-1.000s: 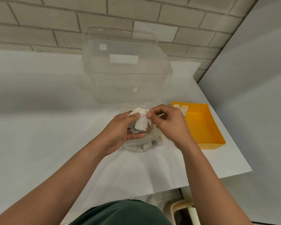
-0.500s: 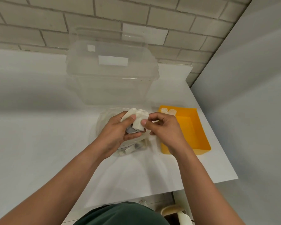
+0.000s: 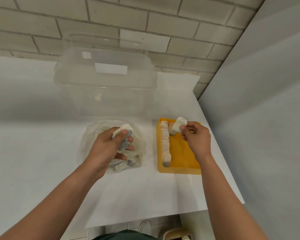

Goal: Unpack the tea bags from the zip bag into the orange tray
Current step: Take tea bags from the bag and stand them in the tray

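A clear zip bag (image 3: 139,144) with several tea bags lies on the white table. Above it my left hand (image 3: 107,144) grips a small bunch of tea bags (image 3: 124,131). To the right sits the orange tray (image 3: 182,160); a row of several tea bags (image 3: 165,142) lines its left wall. My right hand (image 3: 196,135) pinches one white tea bag (image 3: 179,125) over the tray's far end.
A large clear plastic box (image 3: 104,87) with a lid stands behind the zip bag, against the brick wall. A grey wall runs close along the table's right edge (image 3: 220,144). The table's front edge (image 3: 145,219) is near my body.
My right hand has pulled one tea bag away from the bunch and carried it right, over the tray. My left hand still holds the other tea bags above the zip bag.
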`<state>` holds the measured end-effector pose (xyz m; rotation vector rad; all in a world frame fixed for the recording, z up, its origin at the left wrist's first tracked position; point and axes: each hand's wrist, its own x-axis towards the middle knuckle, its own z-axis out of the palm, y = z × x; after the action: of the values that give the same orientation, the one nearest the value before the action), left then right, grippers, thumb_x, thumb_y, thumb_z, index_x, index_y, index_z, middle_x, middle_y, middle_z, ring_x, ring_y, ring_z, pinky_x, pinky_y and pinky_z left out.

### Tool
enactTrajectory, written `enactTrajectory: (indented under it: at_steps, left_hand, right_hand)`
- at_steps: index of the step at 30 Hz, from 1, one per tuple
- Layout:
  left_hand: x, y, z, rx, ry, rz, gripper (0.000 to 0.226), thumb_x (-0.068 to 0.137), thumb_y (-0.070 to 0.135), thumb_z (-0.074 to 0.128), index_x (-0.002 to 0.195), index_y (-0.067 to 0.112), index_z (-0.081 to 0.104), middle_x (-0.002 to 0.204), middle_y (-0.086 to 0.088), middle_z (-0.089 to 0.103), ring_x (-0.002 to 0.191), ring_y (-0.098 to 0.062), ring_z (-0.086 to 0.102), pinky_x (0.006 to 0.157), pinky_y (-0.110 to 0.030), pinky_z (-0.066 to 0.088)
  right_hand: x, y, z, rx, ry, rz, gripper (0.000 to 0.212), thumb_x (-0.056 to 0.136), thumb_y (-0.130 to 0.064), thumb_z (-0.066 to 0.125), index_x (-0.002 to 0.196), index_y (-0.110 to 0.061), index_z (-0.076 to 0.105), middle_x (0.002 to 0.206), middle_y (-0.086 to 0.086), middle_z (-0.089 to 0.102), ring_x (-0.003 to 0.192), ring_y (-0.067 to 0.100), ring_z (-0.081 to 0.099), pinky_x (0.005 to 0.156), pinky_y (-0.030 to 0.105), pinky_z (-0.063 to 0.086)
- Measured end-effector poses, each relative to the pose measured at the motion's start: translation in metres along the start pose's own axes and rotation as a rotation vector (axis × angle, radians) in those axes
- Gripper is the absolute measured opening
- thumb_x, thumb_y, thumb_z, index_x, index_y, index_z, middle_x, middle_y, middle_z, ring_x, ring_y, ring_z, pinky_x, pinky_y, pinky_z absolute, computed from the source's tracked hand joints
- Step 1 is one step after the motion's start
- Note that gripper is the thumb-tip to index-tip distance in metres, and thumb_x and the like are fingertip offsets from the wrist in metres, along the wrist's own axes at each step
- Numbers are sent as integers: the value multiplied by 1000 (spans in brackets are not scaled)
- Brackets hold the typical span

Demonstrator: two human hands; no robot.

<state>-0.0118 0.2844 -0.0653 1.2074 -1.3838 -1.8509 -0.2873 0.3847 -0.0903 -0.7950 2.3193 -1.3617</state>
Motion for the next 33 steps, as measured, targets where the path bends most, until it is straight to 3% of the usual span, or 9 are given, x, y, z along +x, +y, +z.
enactTrajectory:
  at_steps: [5,9,13,17,22,28,33]
  left_hand:
    - [0,-3,1,-55,25,-35,21,106,28,57,109,13,71,93,-7,75,88,-28,77,58,-33,57]
    - [-2,1,5,-151,15,-93,19,106,13,48,107,14,67,92,-12,73,86,-29,76,62,-36,58]
    - [-1,1,6,-125,-29,-88,17,104,14,56,115,8,68,101,-12,74,96,-27,78,66,-35,61]
    - [3,0,9,-90,-14,-63,18,105,17,58,116,12,71,108,-8,78,98,-26,77,72,-36,63]
    - [6,-1,13,-69,-19,-61,17,104,19,61,116,14,72,111,-8,78,99,-25,78,70,-33,62]
    - [5,2,17,-106,-45,-36,20,102,20,63,119,13,71,109,-6,78,101,-26,77,66,-25,60]
    - [6,5,21,-110,-69,28,20,101,20,64,118,12,71,110,-7,78,105,-26,76,71,-26,60]
  right_hand:
    - [28,32,7,-104,-110,77,9,92,-22,76,90,-29,71,89,-1,75,82,21,74,85,46,62]
    - [37,43,17,-139,-183,73,19,90,-19,78,84,-35,69,87,-2,76,81,20,74,85,48,61]
    - [43,44,22,-189,-176,70,19,84,-21,83,95,-27,71,95,-5,74,87,11,68,86,33,57]
    - [45,46,24,-278,-196,81,39,72,-31,92,105,-20,74,94,-9,69,91,9,64,86,24,48]
    - [46,47,30,-278,-156,79,28,77,-25,89,101,-17,78,87,-6,72,92,15,70,80,23,47]
    - [41,36,21,-299,-121,79,39,81,-31,86,114,-15,75,105,0,76,93,12,65,84,24,47]
    - [6,-8,16,9,-43,-47,13,91,-26,75,102,-21,79,94,-7,78,89,7,71,88,30,58]
